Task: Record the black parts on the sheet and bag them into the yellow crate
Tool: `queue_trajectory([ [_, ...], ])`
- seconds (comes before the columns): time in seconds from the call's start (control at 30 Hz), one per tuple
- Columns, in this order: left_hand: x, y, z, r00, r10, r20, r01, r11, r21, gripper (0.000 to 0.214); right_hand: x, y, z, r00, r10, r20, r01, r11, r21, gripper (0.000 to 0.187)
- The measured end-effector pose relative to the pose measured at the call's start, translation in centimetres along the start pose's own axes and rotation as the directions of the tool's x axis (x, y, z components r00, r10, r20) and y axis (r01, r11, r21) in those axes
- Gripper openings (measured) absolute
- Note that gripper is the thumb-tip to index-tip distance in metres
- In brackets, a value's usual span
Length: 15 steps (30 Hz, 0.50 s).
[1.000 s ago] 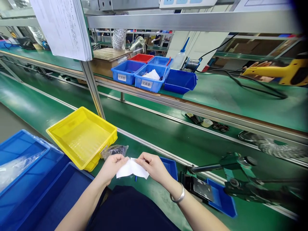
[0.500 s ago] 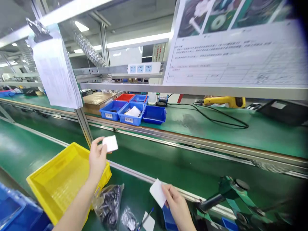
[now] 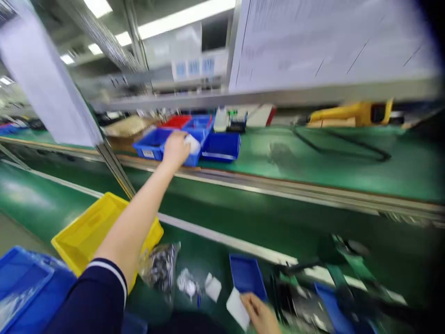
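Note:
My left hand (image 3: 176, 150) is stretched out over a blue bin (image 3: 192, 160) on the raised shelf, its fingers closed at a small white paper piece (image 3: 192, 144). Blur hides whether that paper also touches the others in the bin. Low in front of me, my right hand (image 3: 261, 313) pinches a white square of paper (image 3: 238, 308) by its edge. Just beyond it lies a shallow blue tray (image 3: 248, 274). Left of that are another white paper (image 3: 213, 286), a pen (image 3: 199, 299) and a small clear bag (image 3: 187, 283).
A yellow crate (image 3: 83, 232) stands at left, beside a bag of dark parts (image 3: 160, 269) and a blue crate (image 3: 26, 290). A green metal fixture (image 3: 342, 269) is at right. The shelf edge (image 3: 264, 181) and a post (image 3: 116, 167) cross the reach. A yellow tool (image 3: 351, 114) lies on the shelf.
My left hand has moved from above the yellow crate up and forward to the blue bin. My right hand has lowered with its paper, uncovering the shallow tray. The view has shifted.

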<state>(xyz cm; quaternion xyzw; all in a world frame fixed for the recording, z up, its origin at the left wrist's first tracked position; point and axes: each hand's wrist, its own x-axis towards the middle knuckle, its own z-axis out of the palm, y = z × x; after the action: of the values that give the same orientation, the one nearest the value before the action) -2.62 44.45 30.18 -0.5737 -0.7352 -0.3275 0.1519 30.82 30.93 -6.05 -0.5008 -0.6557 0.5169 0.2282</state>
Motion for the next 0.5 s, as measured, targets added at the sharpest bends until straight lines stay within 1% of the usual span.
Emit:
queue_trajectory([
  [0.03, -0.1, -0.1, 0.1, 1.000, 0.019, 0.020, -0.019, 1.000, -0.007, 0.035, -0.8, 0.8, 0.1, 1.000, 0.019, 0.012, -0.018, 0.999, -0.046, 0.041],
  [0.13, 0.1, -1.2, 0.6, 0.987, 0.158, 0.036, -0.156, 0.987, -0.046, 0.034, -2.1, 3.4, 1.0, 0.985, 0.170, -0.010, -0.170, 0.982, -0.079, 0.035],
  [0.2, -0.5, -2.1, 0.6, 0.950, 0.309, 0.043, -0.309, 0.951, -0.007, 0.037, -2.2, 5.0, 2.0, 0.971, 0.239, -0.024, -0.240, 0.966, -0.094, 0.033],
  [0.23, -1.2, -2.4, 0.5, 0.927, 0.372, 0.038, -0.372, 0.928, -0.004, 0.041, -2.0, 5.7, 2.6, 0.965, 0.260, -0.025, -0.261, 0.960, -0.104, 0.032],
  [0.3, -3.4, -2.9, 0.1, 0.887, 0.462, -0.011, -0.462, 0.887, -0.006, 0.046, -1.2, 6.9, 3.8, 0.956, 0.292, -0.014, -0.292, 0.948, -0.126, 0.032],
  [0.4, -7.7, -3.5, -0.6, 0.855, 0.508, -0.105, -0.511, 0.859, -0.004, 0.048, -0.1, 8.2, 5.3, 0.942, 0.334, 0.028, -0.325, 0.932, -0.163, 0.031],
  [0.47, -10.9, -4.1, -1.2, 0.833, 0.542, -0.109, -0.545, 0.839, 0.007, 0.049, 0.3, 8.3, 5.7, 0.943, 0.330, 0.047, -0.316, 0.930, -0.187, 0.031],
  [0.5, -12.4, -4.6, -1.6, 0.823, 0.560, -0.101, -0.561, 0.827, 0.012, 0.050, 0.5, 8.0, 5.9, 0.950, 0.308, 0.050, -0.293, 0.936, -0.196, 0.032],
])
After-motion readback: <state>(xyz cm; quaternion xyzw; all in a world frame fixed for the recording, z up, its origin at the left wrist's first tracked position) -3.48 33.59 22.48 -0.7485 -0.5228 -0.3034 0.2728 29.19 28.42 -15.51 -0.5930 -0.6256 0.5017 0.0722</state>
